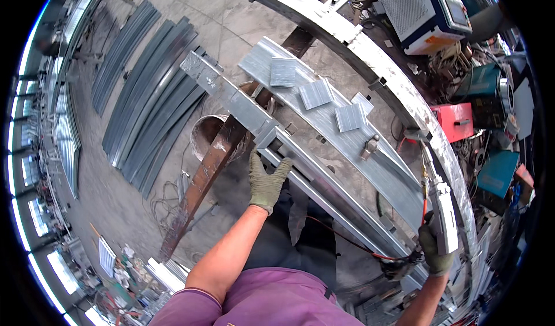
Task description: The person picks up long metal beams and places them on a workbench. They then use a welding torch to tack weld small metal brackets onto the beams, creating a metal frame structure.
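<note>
My left hand [267,182], in an olive-green glove, grips the near edge of a long galvanized metal channel [335,193] close to its upper-left end. Its thumb and fingers are spread around the edge, and the undersides of the fingers are hidden. Off to the right, my right hand [435,249], gloved alike, is closed on a white handheld welding gun [444,216]. The gun's thin nozzle points away from me, over a wide flat metal beam's right side. That beam [341,138] lies beyond the channel and carries several small square plates [317,93] and a hammer [370,145].
A rusty brown beam [202,187] runs beneath the work, beside a round bucket [203,138]. Curved metal channels [153,95] lie on the floor at left. A large white curved beam [399,89] arcs along the right, with a machine cabinet [419,14] and a red box [454,122] beyond.
</note>
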`<state>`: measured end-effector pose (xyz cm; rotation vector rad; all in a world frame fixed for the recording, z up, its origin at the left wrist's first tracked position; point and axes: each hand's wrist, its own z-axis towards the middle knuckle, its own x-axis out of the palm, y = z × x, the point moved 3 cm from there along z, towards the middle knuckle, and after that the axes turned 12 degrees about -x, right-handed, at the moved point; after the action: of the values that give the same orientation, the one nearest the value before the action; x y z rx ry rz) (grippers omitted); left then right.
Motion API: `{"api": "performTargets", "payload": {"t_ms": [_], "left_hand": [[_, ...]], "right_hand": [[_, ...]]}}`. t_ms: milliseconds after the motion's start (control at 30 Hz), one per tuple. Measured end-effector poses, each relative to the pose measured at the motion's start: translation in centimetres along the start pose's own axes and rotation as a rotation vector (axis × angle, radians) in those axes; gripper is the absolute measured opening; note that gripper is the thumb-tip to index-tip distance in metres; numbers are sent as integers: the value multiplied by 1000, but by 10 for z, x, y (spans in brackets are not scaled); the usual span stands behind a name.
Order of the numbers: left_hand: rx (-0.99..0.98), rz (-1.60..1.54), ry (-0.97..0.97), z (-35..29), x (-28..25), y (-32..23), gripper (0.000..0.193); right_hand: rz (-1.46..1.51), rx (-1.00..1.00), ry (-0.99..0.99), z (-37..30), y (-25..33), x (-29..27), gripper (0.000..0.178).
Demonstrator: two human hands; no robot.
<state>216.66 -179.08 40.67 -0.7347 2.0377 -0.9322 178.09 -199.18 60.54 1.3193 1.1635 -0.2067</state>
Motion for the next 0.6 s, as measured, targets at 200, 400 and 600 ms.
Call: {"api": "performTargets", "payload": {"t_ms": [200,400,600], "left_hand": [[-22,34,-28,8,3,12,78],[-8,-6,-31,11,4,18,88],[-15,-252,-59,14,21,52,89]], "right_hand": [[-48,50,-81,-33,-28,-78,39],[33,-79,-147,31,33,-154,53],[245,-191,5,133,100,-122,43]]}}
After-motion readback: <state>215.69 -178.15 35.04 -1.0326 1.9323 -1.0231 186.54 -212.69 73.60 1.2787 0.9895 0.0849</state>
